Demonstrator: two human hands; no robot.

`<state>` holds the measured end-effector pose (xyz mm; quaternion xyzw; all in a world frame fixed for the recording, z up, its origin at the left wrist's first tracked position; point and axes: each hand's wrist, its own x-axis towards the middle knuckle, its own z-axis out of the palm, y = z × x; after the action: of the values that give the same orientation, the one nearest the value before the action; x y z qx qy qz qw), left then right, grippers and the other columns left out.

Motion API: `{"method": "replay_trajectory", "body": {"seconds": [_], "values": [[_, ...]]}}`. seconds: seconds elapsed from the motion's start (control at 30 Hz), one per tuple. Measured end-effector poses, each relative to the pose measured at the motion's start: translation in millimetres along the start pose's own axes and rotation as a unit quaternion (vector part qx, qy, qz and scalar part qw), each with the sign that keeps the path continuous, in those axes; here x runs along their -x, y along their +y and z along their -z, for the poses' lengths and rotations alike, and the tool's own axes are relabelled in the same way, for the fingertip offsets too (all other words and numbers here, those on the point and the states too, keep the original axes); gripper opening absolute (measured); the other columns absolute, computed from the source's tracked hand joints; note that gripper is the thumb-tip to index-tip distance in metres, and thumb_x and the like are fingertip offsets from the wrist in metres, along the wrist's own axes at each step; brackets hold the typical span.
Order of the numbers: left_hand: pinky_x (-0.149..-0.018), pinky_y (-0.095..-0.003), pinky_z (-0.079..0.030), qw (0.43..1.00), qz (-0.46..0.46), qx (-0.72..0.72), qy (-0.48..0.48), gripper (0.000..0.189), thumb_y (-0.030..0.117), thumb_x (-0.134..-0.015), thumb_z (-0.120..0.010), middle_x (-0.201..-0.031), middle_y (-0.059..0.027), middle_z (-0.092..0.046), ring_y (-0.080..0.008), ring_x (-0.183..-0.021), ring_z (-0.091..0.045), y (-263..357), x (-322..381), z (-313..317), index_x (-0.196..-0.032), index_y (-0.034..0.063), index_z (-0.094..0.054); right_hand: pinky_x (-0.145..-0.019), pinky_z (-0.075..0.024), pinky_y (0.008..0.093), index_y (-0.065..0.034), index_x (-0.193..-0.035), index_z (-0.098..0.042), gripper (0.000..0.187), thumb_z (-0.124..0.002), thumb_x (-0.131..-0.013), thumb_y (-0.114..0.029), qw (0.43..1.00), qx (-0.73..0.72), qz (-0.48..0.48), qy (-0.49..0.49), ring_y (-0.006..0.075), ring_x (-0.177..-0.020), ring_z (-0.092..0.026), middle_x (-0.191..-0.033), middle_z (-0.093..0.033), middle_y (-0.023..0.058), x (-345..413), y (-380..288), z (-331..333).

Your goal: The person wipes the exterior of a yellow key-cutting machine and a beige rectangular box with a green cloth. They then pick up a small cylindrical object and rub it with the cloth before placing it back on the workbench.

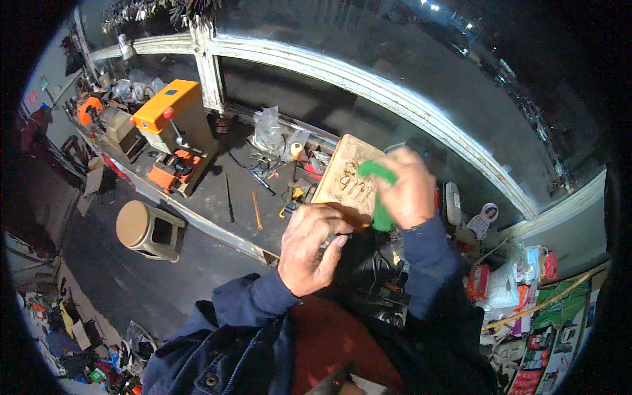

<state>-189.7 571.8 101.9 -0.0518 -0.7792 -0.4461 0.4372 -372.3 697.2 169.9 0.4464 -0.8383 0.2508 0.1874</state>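
My right hand [407,190] is closed around a green, soft-looking object [377,170], blurred by motion and possibly a cloth. It is over the right side of a worn wooden block [335,170], whose top has carved grooves and dark grime. Just below the block's near edge is my left hand [308,252], its fingers bent towards the thumb. A small dark metal part [328,240] shows between them; most of it is hidden. Left of the block stands an upright metal lever with a pale knob [296,150].
An orange-topped key-cutting machine [168,118] stands on the dark workbench [207,207]. Nearer lie a thin black rod [229,197], a yellow-brown tool [257,211] and a pen [262,182]. A plastic stool [148,229] is beside the bench. Packaged goods [508,286] crowd the right.
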Motion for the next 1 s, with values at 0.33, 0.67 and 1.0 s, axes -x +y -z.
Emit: {"method": "replay_trajectory", "body": {"seconds": [0.33, 0.67, 1.0], "values": [[-0.101, -0.0514, -0.044, 0.999, -0.038, -0.012, -0.001, 0.025, 0.006, -0.082, -0.076, -0.118, -0.0129, -0.067, -0.0393, -0.120, -0.061, -66, -21, 11, -0.107, 0.0077, -0.073, -0.081, -0.0535, 0.0471, -0.0077, -0.107, -0.078, 0.023, -0.078, -0.085, -0.012, 0.992, -0.040, 0.040, -0.110, 0.0375, -0.095, -0.069, -0.105, -0.070, 0.0126, -2, 8, -17], [-0.102, -0.0511, -0.046, 0.995, -0.033, 0.080, -0.049, 0.026, 0.007, -0.082, -0.076, -0.121, -0.0151, -0.067, -0.0391, -0.121, -0.061, -99, -20, 7, -0.107, 0.0060, -0.073, -0.074, -0.0526, 0.0478, -0.0110, -0.111, -0.072, 0.035, -0.074, -0.077, -0.006, 0.993, 0.004, 0.068, -0.101, 0.0358, -0.088, -0.068, -0.101, -0.069, 0.0097, -5, 0, -18], [-0.105, -0.0510, -0.047, 0.994, 0.010, 0.098, -0.056, 0.023, 0.006, -0.084, -0.073, -0.122, -0.0186, -0.067, -0.0422, -0.120, -0.061, -101, -12, 14, -0.107, 0.0042, -0.072, -0.093, -0.0539, 0.0353, 0.0034, -0.110, -0.071, 0.024, -0.076, -0.089, -0.008, 0.940, -0.226, -0.181, -0.182, 0.0224, -0.102, -0.072, -0.111, -0.073, 0.0130, -22, 28, -24]]}}
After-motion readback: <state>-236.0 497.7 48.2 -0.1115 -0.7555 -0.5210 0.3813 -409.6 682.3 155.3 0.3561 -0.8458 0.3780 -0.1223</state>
